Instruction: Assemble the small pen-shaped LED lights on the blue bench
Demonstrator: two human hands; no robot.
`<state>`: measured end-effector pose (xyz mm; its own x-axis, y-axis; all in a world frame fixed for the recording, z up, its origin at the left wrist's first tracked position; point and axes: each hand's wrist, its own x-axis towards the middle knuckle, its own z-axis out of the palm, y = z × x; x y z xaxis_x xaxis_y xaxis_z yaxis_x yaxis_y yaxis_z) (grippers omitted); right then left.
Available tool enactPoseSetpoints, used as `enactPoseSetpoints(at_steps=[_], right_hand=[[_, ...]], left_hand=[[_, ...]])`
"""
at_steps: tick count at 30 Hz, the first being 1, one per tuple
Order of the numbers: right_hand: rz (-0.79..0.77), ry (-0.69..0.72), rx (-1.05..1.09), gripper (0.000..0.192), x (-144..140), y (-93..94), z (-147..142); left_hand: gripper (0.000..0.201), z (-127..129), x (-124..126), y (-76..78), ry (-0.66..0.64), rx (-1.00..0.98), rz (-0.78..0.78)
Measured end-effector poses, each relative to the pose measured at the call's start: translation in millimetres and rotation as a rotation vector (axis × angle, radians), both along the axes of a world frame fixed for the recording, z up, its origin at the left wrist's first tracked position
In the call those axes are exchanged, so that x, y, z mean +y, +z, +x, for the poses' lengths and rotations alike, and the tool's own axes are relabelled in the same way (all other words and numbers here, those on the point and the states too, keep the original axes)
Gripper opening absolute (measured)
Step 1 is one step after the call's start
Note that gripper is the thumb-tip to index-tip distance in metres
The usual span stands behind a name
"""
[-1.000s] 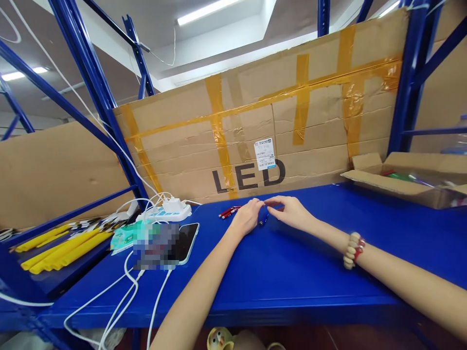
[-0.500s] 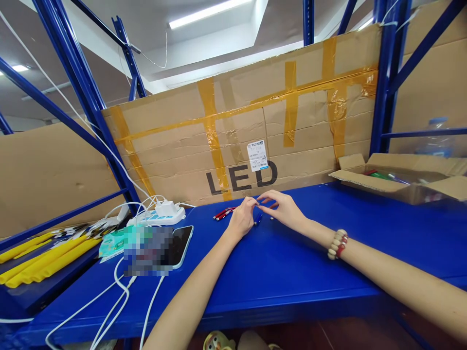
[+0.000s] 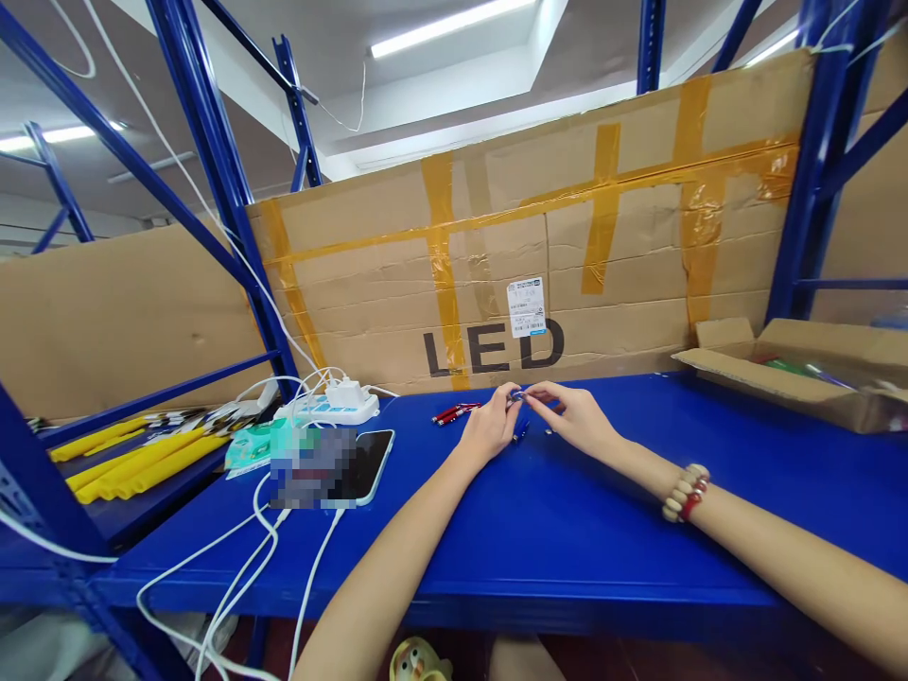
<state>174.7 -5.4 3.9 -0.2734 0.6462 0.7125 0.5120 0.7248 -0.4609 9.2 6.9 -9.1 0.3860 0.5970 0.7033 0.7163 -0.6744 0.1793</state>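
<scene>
Shelf (image 3: 567,549) blue, cardboard (image 3: 602,246) behind

On the desk (image 3: 539,530), both hands meet far centre, the left hand (image 3: 491,427) beside the right hand (image 3: 578,416). Pens (image 3: 454,413) lie just left of them, a phone (image 3: 369,463) and power strip (image 3: 333,407) further left, an open box (image 3: 794,374) far right, cardboard (image 3: 539,236) behind.

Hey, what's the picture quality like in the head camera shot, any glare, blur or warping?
Head view: lit by ceiling strip lights that blow out to white; glare shines on the yellow tape of the cardboard sheet; wide-angle warping bends the blue rack posts; a pixelated patch hides part of the phone; the small part between left hand and right hand is too tiny to resolve.
</scene>
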Motion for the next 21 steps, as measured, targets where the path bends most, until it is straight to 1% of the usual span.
enactPoseSetpoints(at_steps=[4,6,8,10,12,15,18,21], right_hand=[[-0.096,0.069,0.007,0.027,-0.4,-0.5,-2.1],[-0.121,0.084,0.002,0.031,-1.2,-0.6,-3.1],[-0.122,0.089,-0.023,0.033,-1.9,-0.1,-3.3],[-0.105,0.107,-0.080,0.033,-2.1,0.8,-2.7],[-0.081,0.126,-0.158,0.033,-2.2,1.6,-1.7],[-0.020,0.113,-0.258,0.032,-2.8,2.5,0.0],[0.050,0.099,-0.342,0.031,-4.3,3.2,1.5],[0.084,0.077,-0.444,0.032,-5.3,3.5,2.5]], left_hand=[[0.025,-3.5,-3.3,3.4,0.101,-0.010,-0.063],[0.027,-5.3,-2.6,3.4,0.115,0.019,-0.054],[0.033,-5.9,-0.5,2.5,0.119,0.046,-0.035],[0.040,-5.4,2.4,1.1,0.142,0.038,-0.042],[0.046,-4.4,5.5,-0.1,0.191,-0.022,-0.076],[0.051,-3.3,9.1,-1.2,0.248,-0.120,-0.117],[0.050,-2.3,10.3,-2.0,0.210,-0.139,-0.117],[0.050,0.2,9.9,-3.0,0.171,-0.149,-0.118]])
